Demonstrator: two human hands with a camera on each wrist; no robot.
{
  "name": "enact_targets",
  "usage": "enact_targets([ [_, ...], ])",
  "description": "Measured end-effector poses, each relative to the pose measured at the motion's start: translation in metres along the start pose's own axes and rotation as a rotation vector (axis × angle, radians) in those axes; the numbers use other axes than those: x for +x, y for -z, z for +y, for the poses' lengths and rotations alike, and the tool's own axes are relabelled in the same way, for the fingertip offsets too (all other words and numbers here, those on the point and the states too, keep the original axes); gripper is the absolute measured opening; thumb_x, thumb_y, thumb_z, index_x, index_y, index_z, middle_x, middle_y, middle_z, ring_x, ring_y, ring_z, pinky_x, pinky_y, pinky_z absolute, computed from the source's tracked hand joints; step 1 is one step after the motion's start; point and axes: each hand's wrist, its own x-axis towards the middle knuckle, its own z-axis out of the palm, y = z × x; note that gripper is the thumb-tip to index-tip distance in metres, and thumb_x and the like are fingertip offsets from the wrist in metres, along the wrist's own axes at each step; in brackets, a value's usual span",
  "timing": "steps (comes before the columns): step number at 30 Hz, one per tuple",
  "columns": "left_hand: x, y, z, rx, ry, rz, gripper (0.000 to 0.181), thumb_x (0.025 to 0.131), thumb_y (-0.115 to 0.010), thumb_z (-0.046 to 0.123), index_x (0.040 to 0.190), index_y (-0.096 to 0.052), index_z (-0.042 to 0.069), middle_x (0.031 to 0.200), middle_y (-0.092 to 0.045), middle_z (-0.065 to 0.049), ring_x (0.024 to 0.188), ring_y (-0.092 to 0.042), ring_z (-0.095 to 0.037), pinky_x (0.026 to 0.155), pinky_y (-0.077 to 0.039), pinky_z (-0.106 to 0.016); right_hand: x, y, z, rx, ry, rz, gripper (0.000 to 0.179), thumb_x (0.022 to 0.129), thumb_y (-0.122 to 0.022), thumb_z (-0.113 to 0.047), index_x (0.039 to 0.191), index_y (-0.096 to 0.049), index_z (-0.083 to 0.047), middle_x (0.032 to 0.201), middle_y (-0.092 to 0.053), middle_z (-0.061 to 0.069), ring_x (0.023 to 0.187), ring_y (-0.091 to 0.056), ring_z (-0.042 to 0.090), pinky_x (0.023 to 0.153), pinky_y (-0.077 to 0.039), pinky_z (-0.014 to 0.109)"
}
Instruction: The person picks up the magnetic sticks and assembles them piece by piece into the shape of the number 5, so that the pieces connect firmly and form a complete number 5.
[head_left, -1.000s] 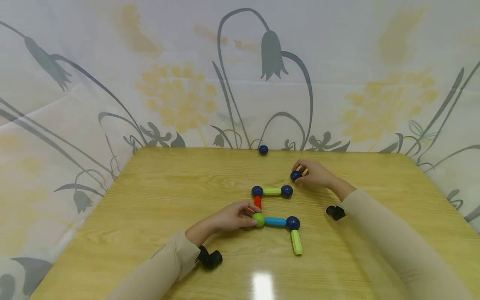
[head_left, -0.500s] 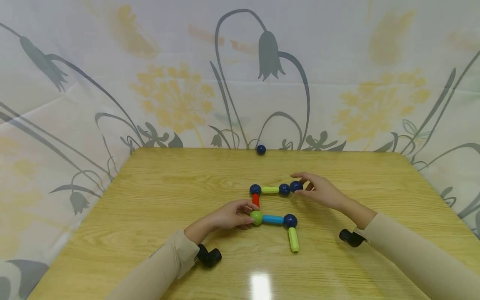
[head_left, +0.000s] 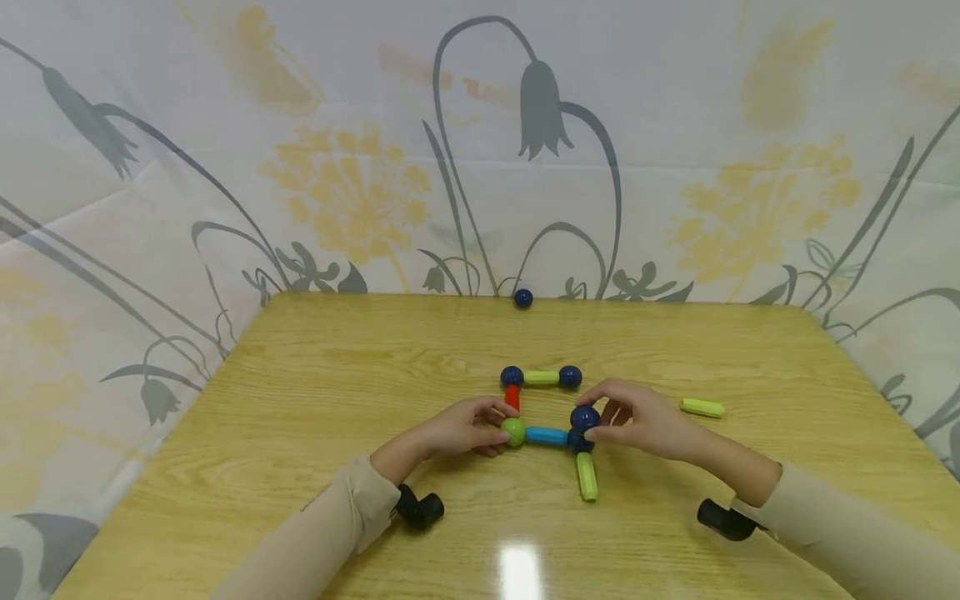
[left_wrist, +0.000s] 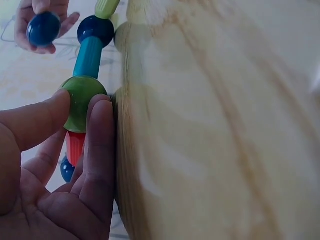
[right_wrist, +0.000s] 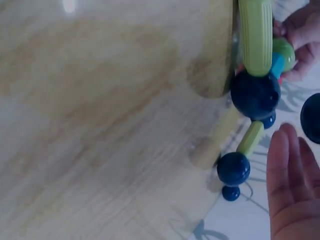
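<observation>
My left hand [head_left: 461,429] pinches a green ball [head_left: 513,432] between thumb and fingers. From that ball, a red magnetic stick [head_left: 512,398] runs back to a dark blue ball [head_left: 512,377]. A light blue stick [head_left: 546,436] runs right to another dark blue ball [left_wrist: 96,31]. My right hand [head_left: 645,419] holds a loose dark blue ball [head_left: 585,418] by its fingertips. In the head view it partly covers the ball at the light blue stick's end; the left wrist view shows a gap between them. A yellow-green stick [head_left: 587,477] points toward me from that covered ball.
Another yellow-green stick [head_left: 542,377] joins the back corner ball to a dark blue ball [head_left: 571,377]. A single yellow-green stick [head_left: 702,407] lies right of the right hand. At the table's [head_left: 337,350] far edge sits one more dark blue ball [head_left: 523,298].
My right hand has brought its dark blue ball from the back, past the back stick's end ball, toward me. The loose yellow-green stick on the right has come into view. The left hand stays put.
</observation>
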Motion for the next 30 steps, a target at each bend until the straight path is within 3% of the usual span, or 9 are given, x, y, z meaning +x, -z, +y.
enact_targets([
  [8,-0.002,-0.002,-0.003,0.001,0.009,0.009,0.031,0.092,-0.057,0.002,0.123,-0.053,0.000,0.111,-0.054,-0.014,0.080,-0.062,-0.020,0.071,-0.055,-0.033,-0.010,-0.015,-0.003,0.213,0.188,-0.223,0.033,0.085,-0.069,-0.013,0.115,-0.058,-0.004,0.113,-0.055,0.014,0.068,-0.060,0.010,0.053,-0.051,0.026],
  [11,-0.002,-0.002,-0.003,0.000,0.007,0.012,0.031,0.092,-0.057,0.002,0.123,-0.054,0.001,0.111,-0.054,-0.014,0.080,-0.062,-0.020,0.072,-0.055,-0.033,-0.012,-0.018,-0.002,0.251,0.221,-0.302,0.033,0.085,-0.070,-0.012,0.114,-0.058,-0.002,0.114,-0.055,0.017,0.067,-0.059,0.007,0.052,-0.052,0.026],
  [17,-0.003,-0.002,0.000,0.004,0.007,0.017,0.032,0.092,-0.057,0.002,0.124,-0.053,0.000,0.111,-0.054,-0.014,0.081,-0.063,-0.021,0.071,-0.055,-0.033,-0.015,-0.023,0.001,0.242,0.222,-0.426,0.031,0.085,-0.070,-0.014,0.113,-0.059,-0.007,0.110,-0.058,0.007,0.068,-0.058,0.001,0.053,-0.053,0.024],
  [25,0.001,-0.002,0.002,0.030,0.007,0.059,0.031,0.091,-0.058,0.000,0.122,-0.055,0.001,0.114,-0.054,-0.016,0.083,-0.063,-0.020,0.072,-0.055,-0.031,-0.014,-0.025,-0.002,0.145,0.285,-0.426,0.029,0.083,-0.072,-0.016,0.109,-0.060,-0.011,0.108,-0.055,0.002,0.080,-0.057,0.005,0.063,-0.053,0.023],
  [30,0.006,0.000,0.002,0.071,-0.010,0.094,0.031,0.091,-0.059,0.001,0.122,-0.057,0.002,0.116,-0.053,-0.016,0.086,-0.062,-0.019,0.073,-0.055,-0.030,-0.014,-0.023,-0.003,0.096,0.271,-0.403,0.028,0.081,-0.074,-0.016,0.106,-0.061,-0.012,0.110,-0.052,0.003,0.084,-0.055,0.006,0.068,-0.053,0.024],
])
